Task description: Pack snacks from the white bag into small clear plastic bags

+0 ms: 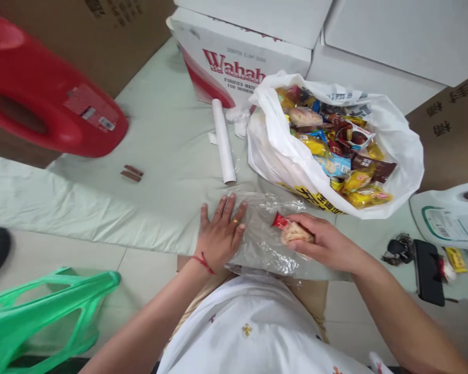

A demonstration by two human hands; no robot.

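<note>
My left hand (219, 234) lies flat with fingers spread at the left edge of a transparent plastic bag (253, 239) on the cloth-covered table. Over the right part of that bag, my right hand (327, 241) grips a pale, lumpy wrapped snack (296, 235) between thumb and fingers. A small red packet (280, 221) touches the snack's left end; whether the two are joined I cannot tell. Just behind my right hand stands a white shopping bag (273, 140), its mouth wide, filled with several wrapped snacks (339, 140) in yellow, blue and brown.
A white paper roll (223, 140) lies left of the shopping bag. White cartons (242, 57) stand behind. A red jug (54, 93) is at left, near brown strips (131, 173). On the right are keys (398, 249), a phone (429, 272) and a white jug (452, 218). A green stool (50, 311) stands below left.
</note>
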